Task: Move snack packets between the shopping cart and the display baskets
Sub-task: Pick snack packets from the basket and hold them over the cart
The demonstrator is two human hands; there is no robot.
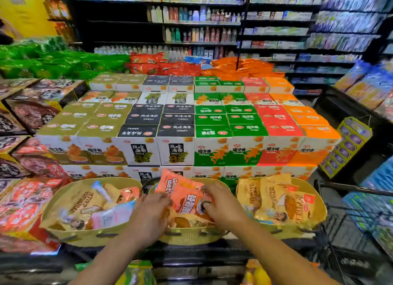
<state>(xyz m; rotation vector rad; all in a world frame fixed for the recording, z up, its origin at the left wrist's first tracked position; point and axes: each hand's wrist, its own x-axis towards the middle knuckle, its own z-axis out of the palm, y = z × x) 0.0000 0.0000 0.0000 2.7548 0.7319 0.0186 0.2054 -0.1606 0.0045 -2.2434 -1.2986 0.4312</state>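
At lower centre of the frame, orange snack packets (pixel 187 196) are gripped from both sides by the left hand (pixel 148 216) and right hand (pixel 221 206), fingers curled around them, inside the middle display basket (pixel 191 235). Whether they are being placed or lifted cannot be told. Next, either a release or a lift toward the shopping cart (pixel 202 261) is called for.

Bright, even overhead store light, shadows soft. Strong wide-angle bowing toward the edges, shelves (pixel 200 18) at 12 o'clock curve. Heavy smear at 9 and 3 o'clock. Centre stacked boxes (pixel 185 123) sharpest; slight glare on their tops.
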